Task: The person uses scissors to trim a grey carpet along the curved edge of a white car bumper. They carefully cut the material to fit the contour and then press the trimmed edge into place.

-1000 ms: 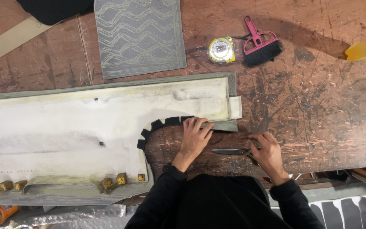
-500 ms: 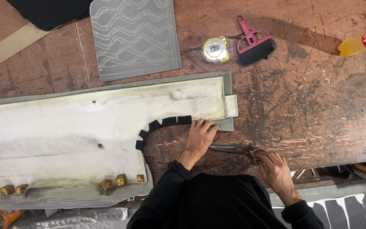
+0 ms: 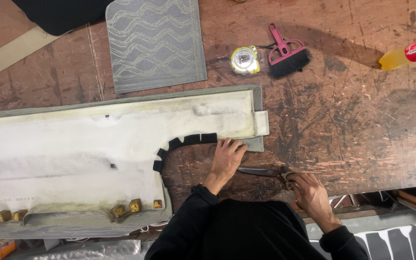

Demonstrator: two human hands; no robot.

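Note:
A long off-white panel lies across the brown workbench, with grey fabric folded over its edges. Along its curved cut-out, several dark fabric tabs are turned up. My left hand presses flat on the grey fabric at the right end of that curve, next to the last tab. My right hand sits at the bench's near edge, fingers in the handles of dark scissors. The scissors lie on the bench with their blades pointing left toward my left hand.
A grey patterned fabric piece lies behind the panel. A yellow tape measure and a pink hand brush sit at the back centre. A yellow bottle lies far right. Several small brown blocks line the panel's near edge.
My right hand has drawn back toward the bench's near edge with the scissors. My left hand has stayed pressed on the fabric by the curve.

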